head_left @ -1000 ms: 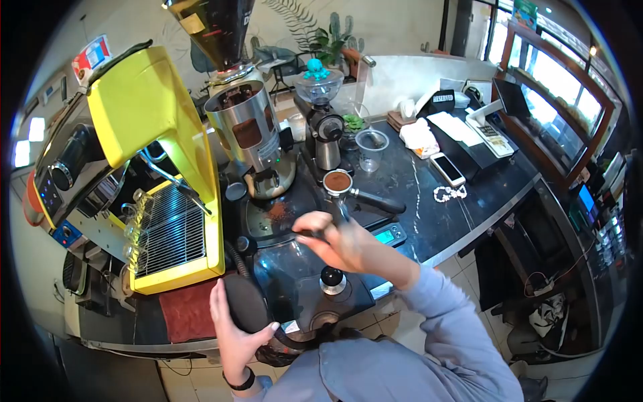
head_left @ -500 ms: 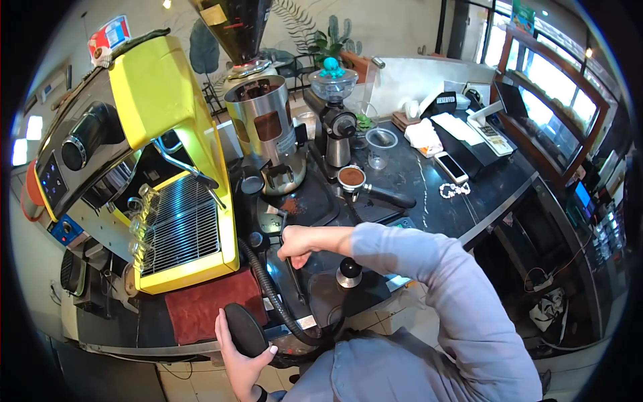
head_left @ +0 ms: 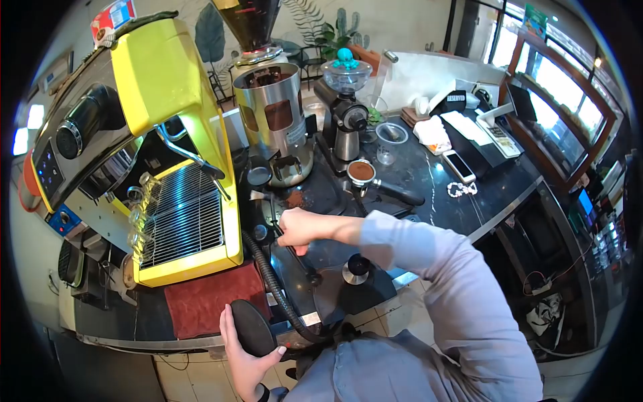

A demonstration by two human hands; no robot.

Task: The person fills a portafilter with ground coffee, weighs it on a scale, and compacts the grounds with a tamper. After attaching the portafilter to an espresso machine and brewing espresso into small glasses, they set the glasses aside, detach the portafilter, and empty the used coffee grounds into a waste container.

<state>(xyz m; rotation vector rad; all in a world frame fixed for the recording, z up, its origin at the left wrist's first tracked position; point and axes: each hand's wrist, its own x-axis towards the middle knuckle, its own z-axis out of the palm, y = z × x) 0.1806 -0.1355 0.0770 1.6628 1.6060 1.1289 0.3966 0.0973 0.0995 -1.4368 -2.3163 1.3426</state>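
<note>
My right hand (head_left: 301,228) is closed around the dark handle of a brush (head_left: 274,208), whose pale bristle end points toward the grinder. Loose coffee grounds (head_left: 295,199) lie on the counter just beyond it. My left hand (head_left: 244,358) grips a black round object (head_left: 252,328) with a flat top, over the counter's front edge; its underside is hidden. A portafilter (head_left: 362,172) filled with ground coffee rests to the right of the grinder (head_left: 271,120). Nearer to me, a tamper (head_left: 355,269) with a black knob stands on a dark mat.
The yellow espresso machine (head_left: 181,221) with its drip grate fills the left side. A red-brown cloth (head_left: 214,301) lies in front of it, and a black hose (head_left: 274,288) runs beside it. A smaller grinder (head_left: 345,120), clear cup (head_left: 388,144) and phone (head_left: 459,166) stand farther right.
My right hand has shifted the brush, and its bristle end now sits farther away from me. My left hand keeps its hold on the black object. The whole view has shifted slightly.
</note>
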